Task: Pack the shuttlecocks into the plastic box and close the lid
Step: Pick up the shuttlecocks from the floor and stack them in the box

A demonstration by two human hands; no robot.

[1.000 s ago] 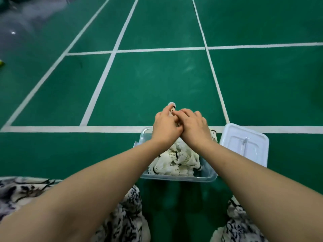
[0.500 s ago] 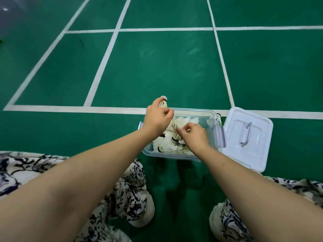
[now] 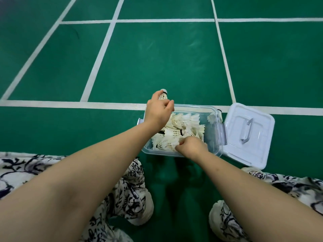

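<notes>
**Left hand grips one shuttlecock over the box; right hand is down in the pile**

The left hand [image 3: 159,111] hovers over the 11 o'clock corner of the box [image 3: 212,143]. Its fingers and thumb curl round a shuttlecock [image 3: 163,95], whose cork tip sticks out beyond the knuckles toward 12 o'clock.

The right hand [image 3: 191,147] is well apart from the left. It reaches in over the box's 6 o'clock rim, with its fingers curled and its fingertips on the feathers of the shuttlecocks [image 3: 181,125] heaped inside. The back of the hand hides the fingertips, so I cannot tell whether they pinch a feather or only touch it.

The box is clear plastic and stands open on the green floor [image 3: 157,63], just on the near side of a white line [image 3: 70,104]. The white pile fills most of the box.

The lid [image 3: 258,142] lies flat at the box's 3 o'clock, handle side up, with its edge against the box's clear side latch.

Patterned trousers [image 3: 129,187] and pale shoes [image 3: 144,215] show at 6 o'clock, beneath both forearms.
</notes>
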